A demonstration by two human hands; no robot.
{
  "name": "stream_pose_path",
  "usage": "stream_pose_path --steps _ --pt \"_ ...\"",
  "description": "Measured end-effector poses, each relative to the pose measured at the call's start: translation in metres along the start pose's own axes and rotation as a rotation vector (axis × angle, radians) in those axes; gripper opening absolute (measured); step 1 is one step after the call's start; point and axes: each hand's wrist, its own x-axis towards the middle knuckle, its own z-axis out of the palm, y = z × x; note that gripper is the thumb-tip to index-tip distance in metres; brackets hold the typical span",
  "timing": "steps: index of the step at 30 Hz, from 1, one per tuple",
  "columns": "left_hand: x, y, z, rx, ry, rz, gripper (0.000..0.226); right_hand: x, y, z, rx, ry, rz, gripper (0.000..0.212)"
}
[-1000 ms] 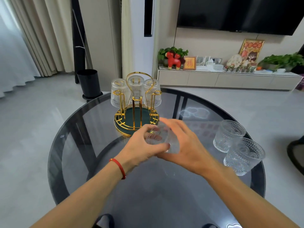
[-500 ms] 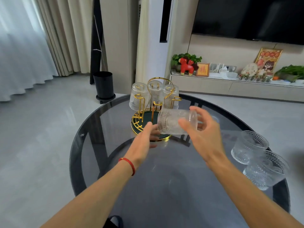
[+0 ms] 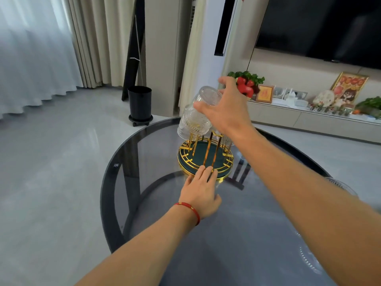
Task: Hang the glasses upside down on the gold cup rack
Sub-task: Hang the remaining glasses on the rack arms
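right hand (image 3: 227, 109) grips glass (image 3: 203, 108) by its base | left hand (image 3: 201, 189) flat, steadies rack (image 3: 205, 159) | glass slippery, breaks easy

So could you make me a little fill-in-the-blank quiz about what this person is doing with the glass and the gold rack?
1. The right hand holds a glass turned ____ over the gold rack.
2. The left hand rests its fingertips on the rack's ____.
3. The bracelet on the left wrist is ____.
4. The rack stands on a round ____ table.

Missing words: upside down; base; red; glass
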Motion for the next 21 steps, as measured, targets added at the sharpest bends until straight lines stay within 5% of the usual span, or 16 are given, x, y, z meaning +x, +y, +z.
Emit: stream_pose_path --steps 16,21 --pt "-0.005 0.008 -0.009 0.004 0.029 0.01 0.075 -0.004 0.036 0.056 -0.322 -0.098 -0.006 0.069" --pt "-0.005 0.012 -0.011 0.052 0.031 0.006 0.075 -0.004 0.035 0.056 -0.585 -0.121 -0.076 0.067"
